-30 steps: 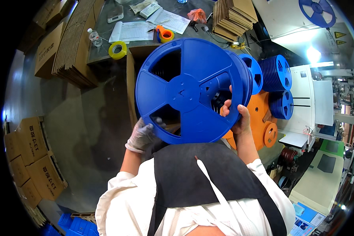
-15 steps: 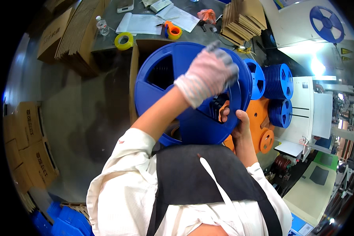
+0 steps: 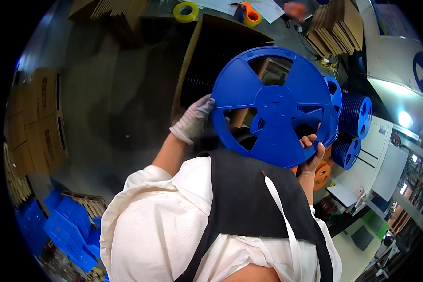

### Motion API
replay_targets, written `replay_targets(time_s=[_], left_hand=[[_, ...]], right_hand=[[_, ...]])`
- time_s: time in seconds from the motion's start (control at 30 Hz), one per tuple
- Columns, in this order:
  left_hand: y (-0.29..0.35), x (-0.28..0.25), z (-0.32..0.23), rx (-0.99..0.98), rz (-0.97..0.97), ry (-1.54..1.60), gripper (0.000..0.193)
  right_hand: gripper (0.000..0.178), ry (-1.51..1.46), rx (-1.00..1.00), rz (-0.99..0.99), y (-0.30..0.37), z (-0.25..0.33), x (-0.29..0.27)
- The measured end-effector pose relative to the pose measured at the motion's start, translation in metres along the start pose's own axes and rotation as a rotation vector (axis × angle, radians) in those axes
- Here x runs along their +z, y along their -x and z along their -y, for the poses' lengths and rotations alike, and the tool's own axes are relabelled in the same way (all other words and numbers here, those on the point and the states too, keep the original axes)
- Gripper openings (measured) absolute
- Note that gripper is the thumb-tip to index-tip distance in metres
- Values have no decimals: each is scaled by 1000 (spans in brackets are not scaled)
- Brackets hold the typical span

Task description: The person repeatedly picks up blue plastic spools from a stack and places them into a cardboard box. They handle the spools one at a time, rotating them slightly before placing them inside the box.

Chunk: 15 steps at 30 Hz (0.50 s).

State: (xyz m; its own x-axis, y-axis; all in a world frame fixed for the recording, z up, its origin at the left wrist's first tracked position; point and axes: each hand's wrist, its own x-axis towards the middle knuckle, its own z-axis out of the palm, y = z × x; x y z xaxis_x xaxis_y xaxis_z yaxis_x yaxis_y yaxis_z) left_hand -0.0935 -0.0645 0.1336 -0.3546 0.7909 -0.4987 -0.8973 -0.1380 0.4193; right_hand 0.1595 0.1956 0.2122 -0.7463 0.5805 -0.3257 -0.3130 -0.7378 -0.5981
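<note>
The big blue reel (image 3: 272,105) fills the upper middle of the frame, held upright in front of an open cardboard box (image 3: 211,61). Its flat spoked face is turned toward the camera, so its hub axis runs toward the viewer and away. To handle it well, I'd judge both grips should stay on opposite rims to keep it from tipping. The gloved left hand (image 3: 192,120) curls its fingers around the left rim; the bare right hand (image 3: 312,150) has its fingers clamped on the lower right edge.
</note>
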Motion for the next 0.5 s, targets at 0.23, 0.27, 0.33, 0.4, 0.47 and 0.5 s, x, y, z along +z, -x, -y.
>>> replay_targets(time_s=[0.23, 0.27, 0.33, 0.4, 0.47, 0.5], left_hand=[[31, 25, -7, -11, 114, 181, 54], [29, 22, -8, 19, 130, 188, 54], [22, 11, -10, 77, 168, 199, 55], [13, -1, -14, 123, 143, 160, 53], [8, -4, -20, 148, 129, 138, 51], [10, -2, -25, 148, 139, 164, 49]], right_hand=[[68, -70, 51, 59, -23, -2, -1], [67, -54, 59, 75, -27, -2, 3], [68, -19, 70, 31, -37, -5, 14], [74, 86, 56, 16, -46, -5, 20], [77, 159, 67, -96, -49, -7, 36], [72, 173, 70, -84, -51, -7, 34]])
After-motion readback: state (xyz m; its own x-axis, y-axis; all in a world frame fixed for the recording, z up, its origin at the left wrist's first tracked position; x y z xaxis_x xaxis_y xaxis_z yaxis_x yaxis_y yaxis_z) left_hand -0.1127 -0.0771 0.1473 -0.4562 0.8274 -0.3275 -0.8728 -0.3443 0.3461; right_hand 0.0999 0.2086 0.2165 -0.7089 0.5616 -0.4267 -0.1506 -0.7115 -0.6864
